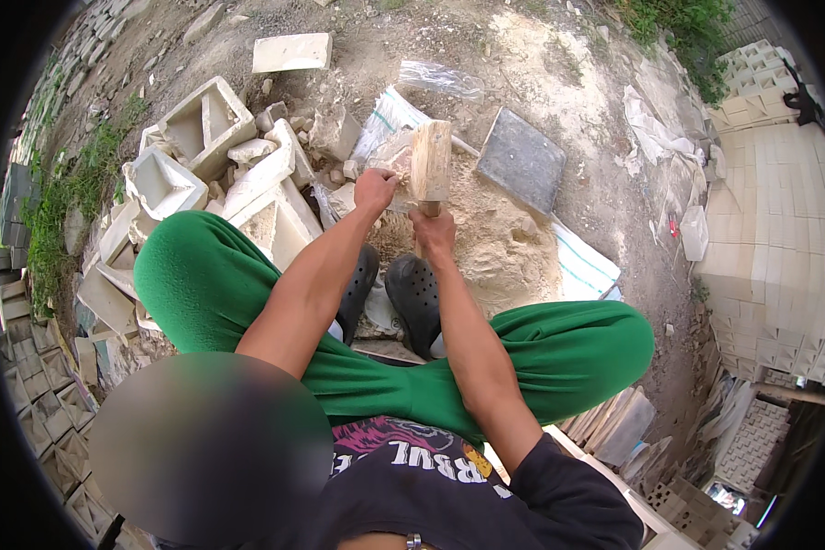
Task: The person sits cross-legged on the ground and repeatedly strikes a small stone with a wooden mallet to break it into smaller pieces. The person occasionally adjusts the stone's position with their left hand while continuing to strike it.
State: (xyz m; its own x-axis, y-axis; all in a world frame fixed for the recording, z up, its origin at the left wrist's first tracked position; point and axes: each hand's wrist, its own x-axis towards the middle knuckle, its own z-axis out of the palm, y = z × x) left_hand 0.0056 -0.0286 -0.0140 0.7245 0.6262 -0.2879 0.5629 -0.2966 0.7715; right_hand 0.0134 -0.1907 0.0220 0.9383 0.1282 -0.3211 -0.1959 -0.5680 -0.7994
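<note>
The largest thing about the fingers is the pile of broken blocks (275, 220), off to the left of the left hand (376, 188). These look stiff and brittle, with thin walls and raw edges; a broad hold on a thick corner would serve better than a pinch on a rim. Next comes the heap of powder (486, 234), to the right of the right hand (434, 229) and below it: loose and soft by its look, something to scoop rather than grip. The striped sack (587, 258) shows beyond the heap, well to the right of the right fingers, and is probably limp. The dark slab (521, 163) lies ahead and to the right of those same fingers, flat, likely heavy and hard, best lifted by two opposite edges.

Smaller is the mallet (431, 160), in the right hand, its blocky wooden head standing just ahead of the knuckles. It looks rigid and top-heavy, and dust could make the wood slippery. The right fingers are wrapped around the handle close below the head, which should give control; a hold farther down would give more swing.

The left fingers are curled inward, just left of the mallet's head; whether they pinch anything I cannot tell.
</note>
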